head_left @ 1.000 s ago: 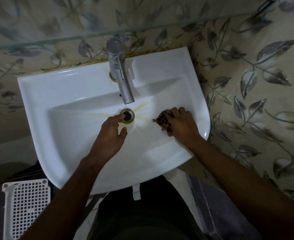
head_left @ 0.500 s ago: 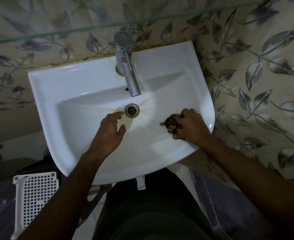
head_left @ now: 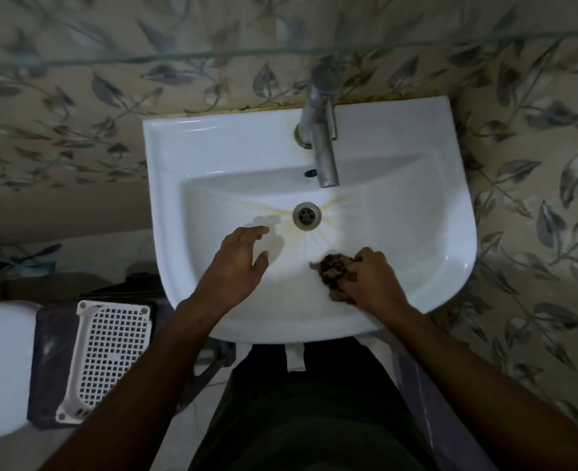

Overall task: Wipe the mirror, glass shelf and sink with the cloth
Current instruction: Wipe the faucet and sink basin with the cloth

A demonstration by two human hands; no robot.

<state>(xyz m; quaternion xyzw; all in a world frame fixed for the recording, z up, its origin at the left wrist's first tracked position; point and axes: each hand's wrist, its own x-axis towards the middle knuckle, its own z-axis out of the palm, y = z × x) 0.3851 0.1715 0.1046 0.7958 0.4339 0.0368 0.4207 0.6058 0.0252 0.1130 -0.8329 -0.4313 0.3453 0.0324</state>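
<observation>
The right hand [head_left: 370,280] grips the crumpled dark brown cloth [head_left: 331,270] against the white ceramic sink's [head_left: 450,212] near basin wall; the left hand [head_left: 238,263] hovers, fingers relaxed. Yellow stains around the round metal drain [head_left: 307,215] suggest sink wiping is unfinished. The glass shelf edge [head_left: 144,57] shows blurred; the mirror is out of view.

Bare forearms, no sleeves; dark trousers [head_left: 314,419] with a white tag.

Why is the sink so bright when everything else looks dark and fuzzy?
Head view: light falls on the white sink, so it glares; the left hand casts a soft shadow by the drain; wall tiles look dim, blurred and bent at the edges.
</observation>
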